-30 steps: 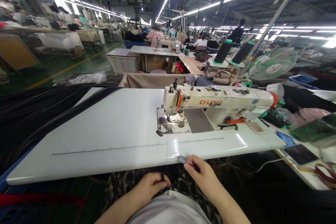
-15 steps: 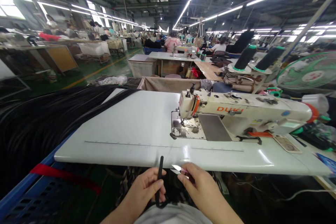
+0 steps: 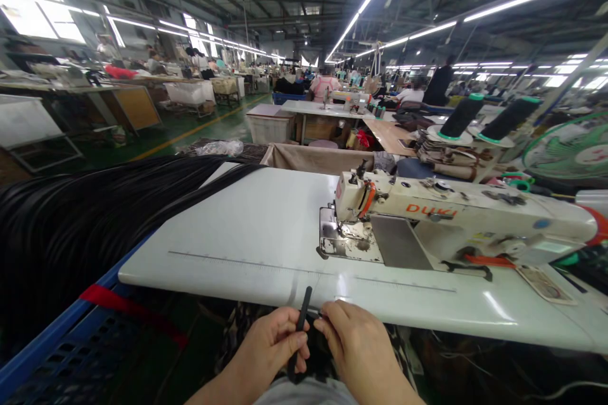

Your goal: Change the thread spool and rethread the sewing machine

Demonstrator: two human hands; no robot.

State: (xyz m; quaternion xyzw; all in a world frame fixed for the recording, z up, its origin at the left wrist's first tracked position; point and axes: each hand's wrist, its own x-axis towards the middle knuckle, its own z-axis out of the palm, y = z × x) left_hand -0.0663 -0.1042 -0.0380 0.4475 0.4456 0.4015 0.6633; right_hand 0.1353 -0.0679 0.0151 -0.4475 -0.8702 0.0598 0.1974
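At the near edge of the white sewing table, a worker's left hand pinches a narrow black strap, its long axis upright, free end toward the sewing machine; the right hand nips it beside, perhaps with a small blade. Light, limp-looking; best gripped near the tip

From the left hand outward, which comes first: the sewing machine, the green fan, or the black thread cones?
1. Sewing machine, on the white table, ahead and to the right of the left hand.
2. Black thread cones, behind the machine.
3. Green fan, far right; close to the cones, a loose call.
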